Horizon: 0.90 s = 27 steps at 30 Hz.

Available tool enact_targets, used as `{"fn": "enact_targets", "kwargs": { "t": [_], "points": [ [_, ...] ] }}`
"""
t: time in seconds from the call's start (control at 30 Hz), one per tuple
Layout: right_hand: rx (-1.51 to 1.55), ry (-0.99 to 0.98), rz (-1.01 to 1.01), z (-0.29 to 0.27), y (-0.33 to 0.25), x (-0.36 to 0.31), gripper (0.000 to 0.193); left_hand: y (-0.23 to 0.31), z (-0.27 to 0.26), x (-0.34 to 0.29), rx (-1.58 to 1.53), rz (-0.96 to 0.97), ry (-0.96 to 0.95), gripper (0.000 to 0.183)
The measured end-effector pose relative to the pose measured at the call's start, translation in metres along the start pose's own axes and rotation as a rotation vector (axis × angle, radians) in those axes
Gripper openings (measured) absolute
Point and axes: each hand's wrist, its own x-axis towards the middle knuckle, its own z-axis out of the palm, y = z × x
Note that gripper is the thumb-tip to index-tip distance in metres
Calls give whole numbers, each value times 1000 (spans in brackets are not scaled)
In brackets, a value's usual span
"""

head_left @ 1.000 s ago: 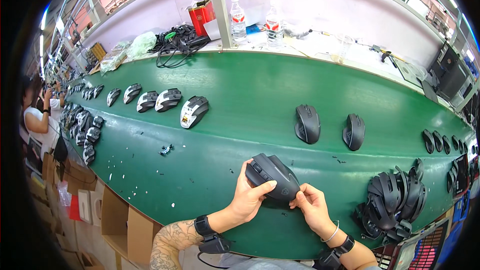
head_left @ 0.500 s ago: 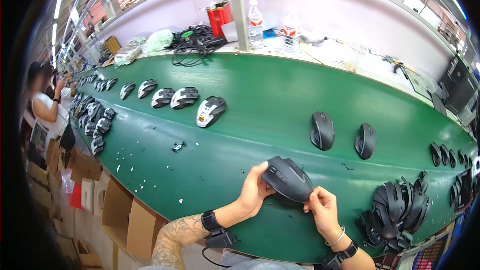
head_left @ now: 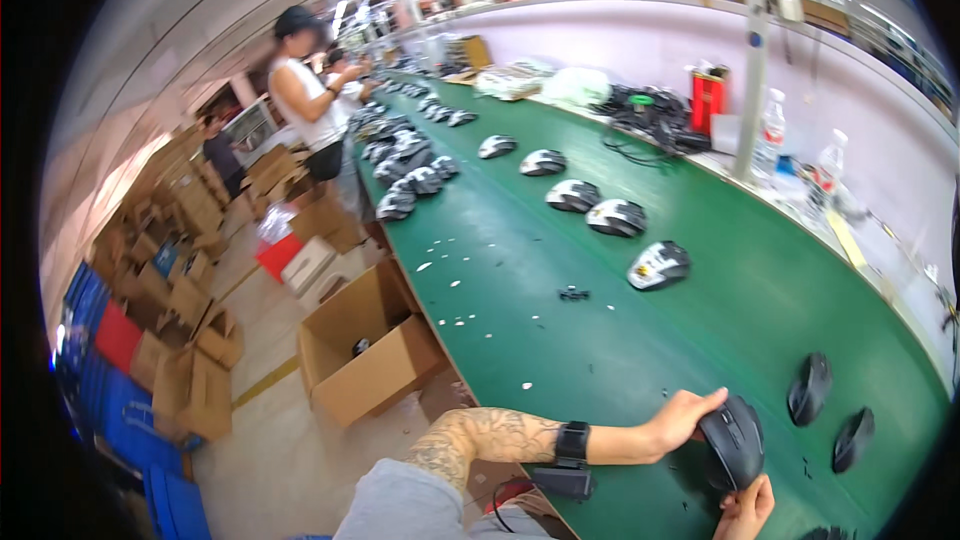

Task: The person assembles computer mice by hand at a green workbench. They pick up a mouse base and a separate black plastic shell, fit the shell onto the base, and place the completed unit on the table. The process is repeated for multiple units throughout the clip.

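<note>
Head view — fingers point(head_left: 714, 402) on mouse point(head_left: 735, 443), cardboard box point(head_left: 385, 382), dark item point(head_left: 361, 347) inside

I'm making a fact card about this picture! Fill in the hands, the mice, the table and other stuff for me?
Left hand: holding a black mouse
Right hand: at its near end
Table: green
Other mice: two black mice nearby, black-and-white mice farther off
At the back: red tin, two clear bottles
Beside the table: open cardboard box

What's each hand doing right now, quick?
Left hand: closed, holding a black computer mouse.
Right hand: closed at the near end of that same mouse.
</note>
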Motion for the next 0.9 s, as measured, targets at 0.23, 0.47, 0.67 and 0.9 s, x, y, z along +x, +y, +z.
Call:
{"fn": "enact_targets", "kwargs": {
  "t": [0.23,0.47,0.67,0.9],
  "points": [
    [36,64,46,5,-3,-1,19,6,-5,45,87,66,9,49],
    [0,51,30,4,-1,2,17,49,-30,199,493,140,-13,39],
    [-48,15,51,12,3,-2,15,34,-34,258,818,355,-12,38],
    [-113,69,-39,10,7,2,19,60,46,220,1538,875,156,29]
  ]
}}
